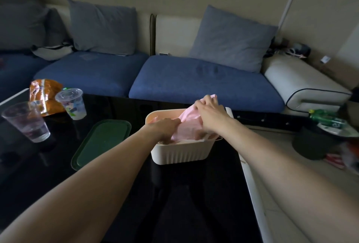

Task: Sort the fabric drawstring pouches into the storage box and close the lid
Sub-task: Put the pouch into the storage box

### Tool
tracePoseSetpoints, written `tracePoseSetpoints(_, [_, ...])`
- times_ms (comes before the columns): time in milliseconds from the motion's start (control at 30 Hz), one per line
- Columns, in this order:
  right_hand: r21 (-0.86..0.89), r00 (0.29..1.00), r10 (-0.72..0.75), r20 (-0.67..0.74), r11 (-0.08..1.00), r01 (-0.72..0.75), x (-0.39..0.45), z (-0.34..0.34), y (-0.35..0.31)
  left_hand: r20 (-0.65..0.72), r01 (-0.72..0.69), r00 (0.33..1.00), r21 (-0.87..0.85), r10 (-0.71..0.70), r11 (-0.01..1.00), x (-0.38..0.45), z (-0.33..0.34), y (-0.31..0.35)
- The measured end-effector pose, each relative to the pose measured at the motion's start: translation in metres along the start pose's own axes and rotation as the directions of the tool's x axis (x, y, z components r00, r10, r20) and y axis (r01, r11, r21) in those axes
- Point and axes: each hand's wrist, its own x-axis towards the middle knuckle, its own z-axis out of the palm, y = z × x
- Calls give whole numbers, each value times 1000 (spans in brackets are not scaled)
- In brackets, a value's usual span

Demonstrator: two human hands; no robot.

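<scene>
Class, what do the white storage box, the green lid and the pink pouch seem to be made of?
Storage box: likely matte plastic, with moulded vertical ribs. Green lid: probably plastic, smooth, with a raised rim. Pink pouch: thin fabric, creasing softly where the left hand and right hand grip it.

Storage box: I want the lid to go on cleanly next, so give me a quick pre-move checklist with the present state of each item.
1. Pink pouch below the storage box rim: not ok, it sticks up above it.
2. Left hand free for the lid: not ok, it grips the pouch.
3. Right hand free: not ok, it holds the pouch top.
4. Green lid within reach: ok, flat on the table beside the box.
5. Other pouches left outside: cannot tell.
</scene>
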Motion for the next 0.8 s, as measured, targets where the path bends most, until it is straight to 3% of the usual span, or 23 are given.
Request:
tracePoseSetpoints(133, [182, 962, -50, 267, 983, 0, 20, -2, 8, 38, 12, 999, -44, -10, 999, 11, 3, -6])
tracePoseSetpoints(433, [304, 847, 18, 532, 929, -210, 36, 29, 3, 32, 103, 994, -79, -101, 992, 33, 18, -8])
tracePoseSetpoints(500, [308, 829, 14, 559, 925, -223, 32, 27, -5, 33, 129, 991, -118, -126, 985, 37, 23, -11])
tracePoseSetpoints(667, [379, 881, 8, 474, 901, -212, 8, 18, -18, 82, 105, 993, -288, -85, 952, 18, 13, -12])
tracePoseSetpoints(800, [546, 899, -32, 438, 803, -237, -8, 0, -26, 142, 178, 983, -660, -112, 730, 3, 4, -25])
